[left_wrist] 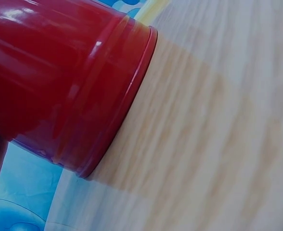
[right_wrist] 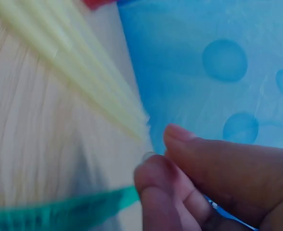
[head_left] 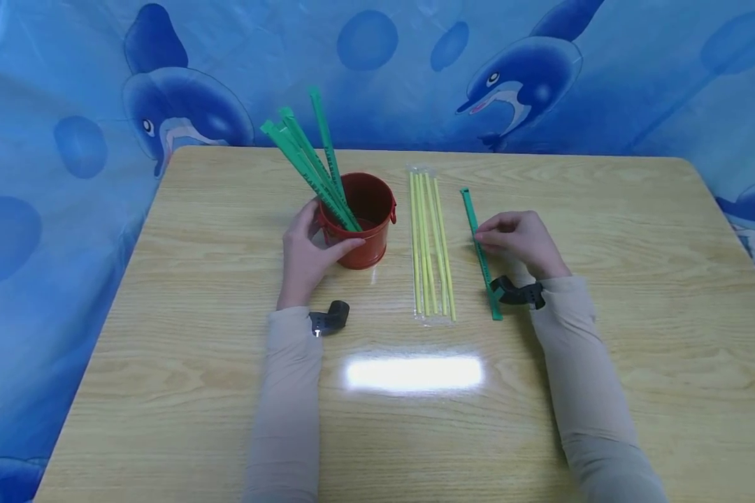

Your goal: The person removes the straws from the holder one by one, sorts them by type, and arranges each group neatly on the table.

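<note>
My left hand [head_left: 308, 255] grips a small red bucket [head_left: 368, 248], the thumb at the near rim and the fingers round the left side. The bucket stands upright on the table; its lower wall [left_wrist: 64, 82] fills much of the left wrist view. Several green paper-wrapped straws [head_left: 308, 164] lean in it, tops to the upper left. Right of it, my right hand [head_left: 522, 241] pinches one more green wrapped straw [head_left: 484, 262] near its middle with the fingertips. In the right wrist view this straw [right_wrist: 59, 211] runs behind the fingers, which hide the contact.
Several yellow straws [head_left: 430, 244] in clear wrappers lie side by side between the bucket and the right hand. Light reflects off the wooden table [head_left: 415, 447]. Behind the table hangs a blue sheet [head_left: 403, 91] printed with dolphins.
</note>
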A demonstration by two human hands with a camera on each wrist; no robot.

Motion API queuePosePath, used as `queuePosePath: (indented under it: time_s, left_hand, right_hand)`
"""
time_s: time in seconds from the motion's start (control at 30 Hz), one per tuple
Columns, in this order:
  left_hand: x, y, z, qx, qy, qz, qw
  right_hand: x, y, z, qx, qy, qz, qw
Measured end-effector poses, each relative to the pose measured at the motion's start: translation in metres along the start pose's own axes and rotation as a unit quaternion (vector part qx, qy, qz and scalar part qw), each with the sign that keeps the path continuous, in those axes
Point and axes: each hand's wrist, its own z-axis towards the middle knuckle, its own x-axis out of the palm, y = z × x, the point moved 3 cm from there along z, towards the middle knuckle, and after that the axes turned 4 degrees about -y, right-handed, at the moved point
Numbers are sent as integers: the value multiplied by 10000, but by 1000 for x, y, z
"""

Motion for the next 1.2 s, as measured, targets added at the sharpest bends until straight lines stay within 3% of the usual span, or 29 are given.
queuePosePath:
  time_s: [0.4, 0.9, 1.2]
  left_hand:
    - [4, 4, -1, -113, -10, -69, 9999]
    - [2, 4, 0, -190, -1, 193, 9996]
    - [0, 3, 0, -42, 17, 205, 9998]
  right_hand:
    - [33, 60, -4, -1045, -272, 768, 9912]
    - [76, 125, 7, -1468, -83, 1909, 9705]
    - [103, 152, 13, -1775, -43, 2078, 9619]
